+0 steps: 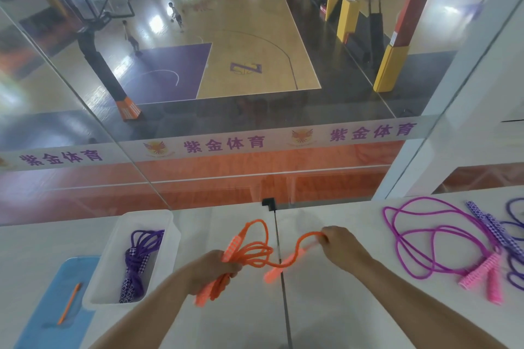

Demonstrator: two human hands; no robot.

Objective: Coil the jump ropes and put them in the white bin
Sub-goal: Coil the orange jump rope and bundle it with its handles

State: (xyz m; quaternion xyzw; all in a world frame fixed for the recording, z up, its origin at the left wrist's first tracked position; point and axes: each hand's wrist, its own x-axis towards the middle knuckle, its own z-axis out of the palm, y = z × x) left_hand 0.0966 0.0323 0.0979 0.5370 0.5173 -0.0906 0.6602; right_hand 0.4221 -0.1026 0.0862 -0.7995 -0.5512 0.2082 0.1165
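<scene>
Our left hand (211,272) grips the limp, light orange rope (255,255) in loose coils, while our right hand (341,244) pinches its free tail. We judge it floppy, best held by the bundle's middle; the white bin (113,238) sits just left of our left hand.

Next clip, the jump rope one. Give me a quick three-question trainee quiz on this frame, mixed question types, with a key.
1. True or false: the white bin already holds a coiled purple rope.
2. Which hand grips the gathered loops of the orange rope? A) left hand B) right hand C) neither
3. Fill in: the magenta rope with pink handles lies loose on the table, to the person's ____.

Key
1. True; it lies inside the bin.
2. A; the left hand holds the loops, while the right hand pinches the free end of the cord.
3. Right; it is still uncoiled.
</scene>
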